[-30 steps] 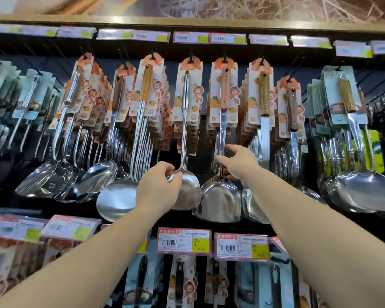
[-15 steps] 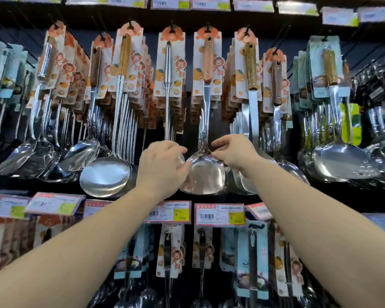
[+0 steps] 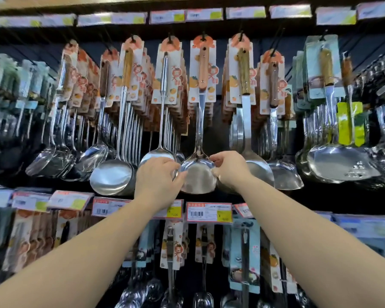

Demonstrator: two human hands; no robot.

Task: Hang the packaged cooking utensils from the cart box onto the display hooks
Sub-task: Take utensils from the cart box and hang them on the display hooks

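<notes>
A steel spatula with a wooden handle [image 3: 199,172] hangs from a display hook [image 3: 203,37] on its orange-and-white card. Both hands are at its blade. My left hand [image 3: 158,181] pinches the blade's left edge with thumb and fingers. On the upper right edge my right hand [image 3: 228,167] grips the blade with its fingertips. Just left of it hangs an all-steel ladle [image 3: 158,155], partly behind my left hand. The cart box is out of view.
Rows of carded ladles [image 3: 111,176] and spatulas [image 3: 282,172] fill the hooks on both sides. Price tags [image 3: 209,212] line the rail below, with another row of packaged utensils [image 3: 245,258] under it. A shelf edge with tags [image 3: 187,15] runs overhead.
Both hands have closed in on the wooden-handled spatula's blade; the left hand shifted right from the steel ladle. The view has tilted and moved closer to the rack.
</notes>
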